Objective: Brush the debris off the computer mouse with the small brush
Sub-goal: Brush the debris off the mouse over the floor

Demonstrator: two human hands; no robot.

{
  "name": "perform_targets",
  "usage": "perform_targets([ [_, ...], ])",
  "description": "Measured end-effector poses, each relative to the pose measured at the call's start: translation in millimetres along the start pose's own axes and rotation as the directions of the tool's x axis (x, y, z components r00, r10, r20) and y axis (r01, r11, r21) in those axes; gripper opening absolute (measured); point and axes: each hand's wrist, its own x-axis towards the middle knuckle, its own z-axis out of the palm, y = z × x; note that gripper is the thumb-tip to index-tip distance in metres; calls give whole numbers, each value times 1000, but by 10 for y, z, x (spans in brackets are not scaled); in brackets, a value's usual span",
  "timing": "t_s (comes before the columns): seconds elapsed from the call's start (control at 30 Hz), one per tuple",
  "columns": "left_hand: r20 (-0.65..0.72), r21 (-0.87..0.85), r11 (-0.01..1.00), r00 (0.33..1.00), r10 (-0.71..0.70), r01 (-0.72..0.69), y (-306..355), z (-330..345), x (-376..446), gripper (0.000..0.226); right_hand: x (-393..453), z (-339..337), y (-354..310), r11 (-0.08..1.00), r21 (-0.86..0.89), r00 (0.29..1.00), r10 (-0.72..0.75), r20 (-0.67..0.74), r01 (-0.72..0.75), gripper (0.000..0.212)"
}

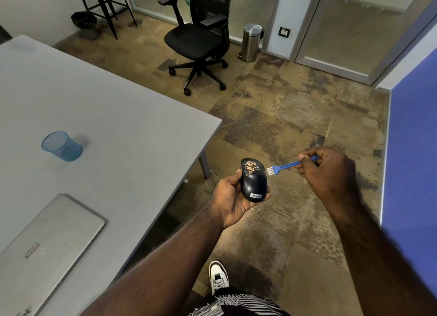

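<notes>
A black computer mouse [254, 182] with a label at its near end lies in my left hand [230, 198], held over the floor beside the table corner. Tan debris [251, 166] is scattered on the mouse's far end. My right hand [327, 171] pinches the handle of a small blue brush [285, 165]. Its white bristles [269, 171] point left and sit just to the right of the mouse's far end, very close to its edge or touching it.
A grey table [106, 117] fills the left, with a blue mesh cup [62, 146] and a closed silver laptop [45, 252] on it. A black office chair [199, 39] and a steel bin [251, 42] stand farther off. A blue partition [413, 162] is at right.
</notes>
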Motion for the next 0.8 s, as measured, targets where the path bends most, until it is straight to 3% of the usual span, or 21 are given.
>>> perform_targets([
  [0.13, 13, -4, 1000, 1000, -6, 6, 10, 8, -25, 48, 26, -43, -8, 995, 100, 999, -17, -31, 20, 9],
  [0.23, 10, 7, 1000, 1000, -13, 13, 7, 14, -27, 49, 35, -45, -28, 981, 192, 998, -49, 44, 39, 15],
  [0.3, 11, 18, 1000, 1000, -22, 22, -3, 20, -31, 50, 39, -8, -23, 987, 158, 996, -54, 76, 42, 11],
  [0.43, 9, 23, 999, 1000, -27, 27, -8, 22, -39, 47, 75, 4, -22, 998, 57, 1000, -27, -1, 27, 12],
  [0.6, 18, 38, 999, 1000, -17, 16, 1, 21, -49, 47, 94, -34, -11, 981, 192, 998, -26, 48, 17, 14],
  [0.67, 18, 48, 999, 1000, -20, 19, 1, 27, -48, 49, 69, -3, -20, 987, 159, 995, -43, 86, 29, 8],
  [0.8, 23, 35, 999, 999, -35, 34, -12, 24, -64, 47, 97, 6, -5, 999, 51, 1000, -8, -22, 9, 13],
])
